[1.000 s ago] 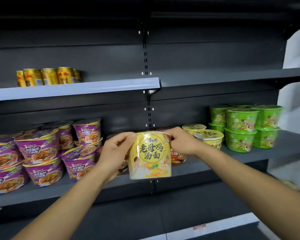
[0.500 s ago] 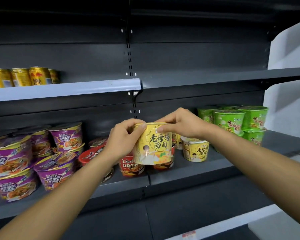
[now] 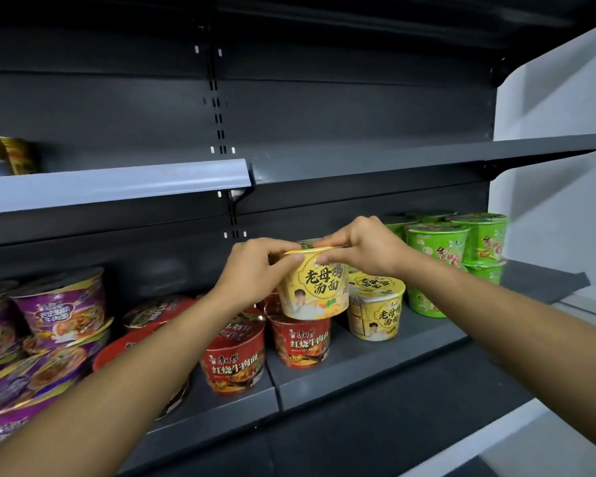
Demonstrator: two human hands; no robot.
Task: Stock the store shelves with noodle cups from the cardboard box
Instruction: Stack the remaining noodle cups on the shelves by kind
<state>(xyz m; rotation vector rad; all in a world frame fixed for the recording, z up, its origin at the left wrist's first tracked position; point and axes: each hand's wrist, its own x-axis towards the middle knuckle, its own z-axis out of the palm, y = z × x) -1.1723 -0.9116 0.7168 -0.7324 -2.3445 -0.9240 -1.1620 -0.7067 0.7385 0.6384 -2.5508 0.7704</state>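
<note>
Head-worn camera faces the shelf (image 3: 375,370) closely, angled slightly down over both forearms.

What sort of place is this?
Probably a shop: dark metal shelving, purple cups, red cups and green cups grouped by colour, and the left hand and right hand holding a yellow cup.

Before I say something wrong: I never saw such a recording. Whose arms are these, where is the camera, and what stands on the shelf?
No machine here: a person wears one camera on the head, so you look down along their arms. The left hand and the right hand both hold one yellow noodle cup by its rim, above the red cups; whether it touches one, I cannot tell. On the dark shelf stand also purple cups at the left, a second yellow cup, and green cups at the right. Gold cans stand on the upper shelf.
</note>
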